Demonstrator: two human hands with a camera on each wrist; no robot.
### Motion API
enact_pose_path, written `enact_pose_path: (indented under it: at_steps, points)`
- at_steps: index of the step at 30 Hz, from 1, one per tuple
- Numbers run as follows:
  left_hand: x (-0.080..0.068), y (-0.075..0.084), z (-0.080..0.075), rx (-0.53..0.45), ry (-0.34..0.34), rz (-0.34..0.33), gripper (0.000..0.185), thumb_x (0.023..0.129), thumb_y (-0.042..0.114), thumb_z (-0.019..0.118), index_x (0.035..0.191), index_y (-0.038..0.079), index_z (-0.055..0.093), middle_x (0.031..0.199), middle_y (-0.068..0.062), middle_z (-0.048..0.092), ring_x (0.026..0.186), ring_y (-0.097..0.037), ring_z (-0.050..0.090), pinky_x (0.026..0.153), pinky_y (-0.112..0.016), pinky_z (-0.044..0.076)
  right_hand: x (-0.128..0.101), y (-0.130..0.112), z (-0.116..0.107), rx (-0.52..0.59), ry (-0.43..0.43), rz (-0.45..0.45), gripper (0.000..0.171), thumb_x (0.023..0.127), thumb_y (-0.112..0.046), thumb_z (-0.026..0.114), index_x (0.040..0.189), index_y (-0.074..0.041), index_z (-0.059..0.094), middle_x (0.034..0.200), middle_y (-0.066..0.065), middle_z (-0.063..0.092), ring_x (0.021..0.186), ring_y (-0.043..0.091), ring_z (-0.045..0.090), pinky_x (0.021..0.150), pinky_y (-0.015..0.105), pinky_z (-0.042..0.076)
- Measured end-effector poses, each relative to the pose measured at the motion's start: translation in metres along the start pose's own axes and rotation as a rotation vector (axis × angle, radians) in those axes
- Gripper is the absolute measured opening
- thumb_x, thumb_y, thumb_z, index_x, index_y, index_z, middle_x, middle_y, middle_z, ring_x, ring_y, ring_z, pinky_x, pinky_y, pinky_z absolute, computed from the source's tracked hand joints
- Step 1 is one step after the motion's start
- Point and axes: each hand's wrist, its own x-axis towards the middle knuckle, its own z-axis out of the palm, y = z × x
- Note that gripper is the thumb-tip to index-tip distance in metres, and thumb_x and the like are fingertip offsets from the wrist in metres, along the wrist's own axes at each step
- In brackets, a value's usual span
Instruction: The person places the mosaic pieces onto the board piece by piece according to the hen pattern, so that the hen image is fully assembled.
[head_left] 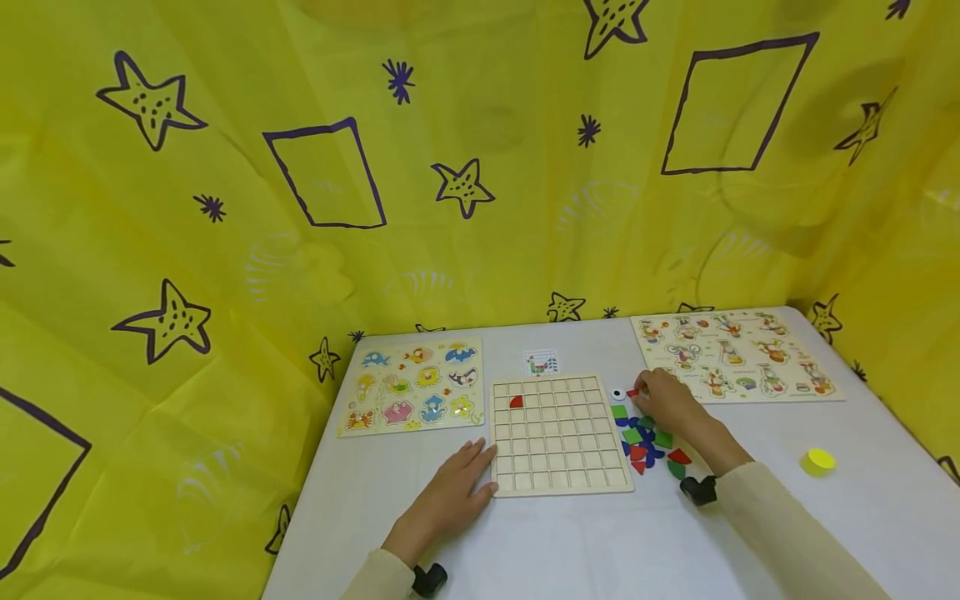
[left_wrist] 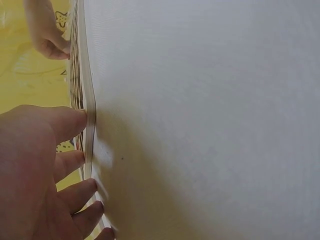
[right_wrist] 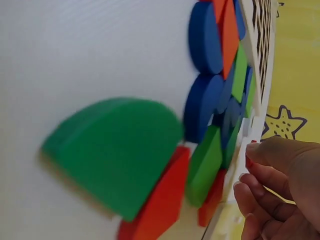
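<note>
The left hand (head_left: 453, 492) lies at the left edge of a wooden grid board (head_left: 557, 454), its fingertips touching the rim with fingers loosely spread. One red quarter-circle piece (head_left: 516, 402) sits in a cell near the board's upper left. Beyond the board's right side, the right hand (head_left: 663, 406) pinches a small red piece (right_wrist: 249, 162) between thumb and fingers; its full shape is hidden. Below that hand are loose blue pieces (head_left: 641, 435), a green square (head_left: 618, 412), red wedges (head_left: 637, 454) and a dark green quarter-circle (right_wrist: 117, 150). A white disc with a black dot (head_left: 617, 394) lies close by.
A small pattern card (head_left: 542, 362) lies behind the grid board. An animal puzzle board (head_left: 408, 387) stands to the left, and another picture puzzle (head_left: 738, 354) is at the back right. A yellow cylinder (head_left: 817, 462) sits on the white table (head_left: 592, 550) at right.
</note>
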Motion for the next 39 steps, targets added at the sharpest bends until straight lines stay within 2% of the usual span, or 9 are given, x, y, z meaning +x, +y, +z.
enact_pose_path:
  at_steps: [4, 9, 13, 19, 26, 32, 39]
  points:
    - [0.000, 0.000, 0.000, 0.004, 0.000, 0.001, 0.062, 0.107, 0.039, 0.058, 0.163, 0.018, 0.043, 0.171, -0.007, 0.035, 0.159, -0.033, 0.030, 0.127, -0.056, 0.032, 0.006, -0.012, 0.001, 0.030, 0.040, -0.016, 0.028, 0.100, -0.013, 0.068, 0.118, 0.008, 0.066, 0.107, 0.022, 0.064, 0.087, 0.030, 0.060, 0.084, 0.049, 0.058]
    - [0.000, 0.001, -0.001, 0.002, -0.004, -0.001, 0.061, 0.107, 0.039, 0.057, 0.163, 0.019, 0.042, 0.172, -0.006, 0.035, 0.160, -0.033, 0.030, 0.127, -0.056, 0.031, 0.014, -0.043, 0.012, 0.046, 0.052, -0.079, 0.026, 0.099, -0.014, 0.069, 0.116, 0.006, 0.067, 0.111, 0.023, 0.066, 0.093, 0.032, 0.064, 0.087, 0.053, 0.059]
    - [0.000, 0.001, -0.001, -0.003, -0.007, 0.000, 0.061, 0.107, 0.040, 0.057, 0.163, 0.020, 0.042, 0.172, -0.007, 0.034, 0.159, -0.033, 0.030, 0.127, -0.057, 0.031, 0.019, -0.071, 0.028, 0.045, 0.038, -0.150, 0.023, 0.099, -0.015, 0.071, 0.114, 0.003, 0.067, 0.110, 0.018, 0.066, 0.096, 0.031, 0.064, 0.089, 0.053, 0.057]
    - [0.000, 0.000, 0.000, -0.001, -0.016, -0.003, 0.062, 0.107, 0.039, 0.058, 0.164, 0.020, 0.041, 0.172, -0.007, 0.034, 0.159, -0.033, 0.030, 0.127, -0.056, 0.032, 0.025, -0.113, 0.058, -0.021, 0.036, -0.271, 0.015, 0.098, -0.016, 0.073, 0.106, -0.004, 0.070, 0.099, 0.007, 0.066, 0.090, 0.025, 0.064, 0.087, 0.049, 0.054]
    - [0.000, 0.000, -0.001, 0.004, -0.004, 0.008, 0.061, 0.107, 0.037, 0.058, 0.163, 0.019, 0.042, 0.171, -0.007, 0.035, 0.159, -0.033, 0.031, 0.127, -0.056, 0.032, 0.028, -0.155, 0.084, -0.048, 0.038, -0.369, 0.015, 0.097, -0.021, 0.078, 0.104, -0.008, 0.073, 0.098, 0.003, 0.066, 0.093, 0.022, 0.065, 0.085, 0.046, 0.055]
    - [0.001, -0.002, -0.001, 0.008, -0.006, 0.009, 0.062, 0.107, 0.039, 0.058, 0.164, 0.021, 0.041, 0.172, -0.006, 0.035, 0.159, -0.032, 0.031, 0.127, -0.056, 0.033, 0.032, -0.171, 0.096, -0.047, 0.024, -0.380, 0.013, 0.096, -0.018, 0.079, 0.101, -0.008, 0.073, 0.096, 0.003, 0.065, 0.089, 0.023, 0.063, 0.082, 0.046, 0.054]
    - [0.002, -0.003, 0.000, 0.007, -0.005, 0.014, 0.062, 0.107, 0.039, 0.058, 0.164, 0.021, 0.042, 0.171, -0.006, 0.035, 0.159, -0.033, 0.031, 0.126, -0.056, 0.033, 0.036, -0.167, 0.098, -0.057, 0.004, -0.343, 0.012, 0.097, -0.021, 0.078, 0.100, -0.010, 0.073, 0.094, 0.002, 0.064, 0.088, 0.022, 0.062, 0.081, 0.043, 0.051]
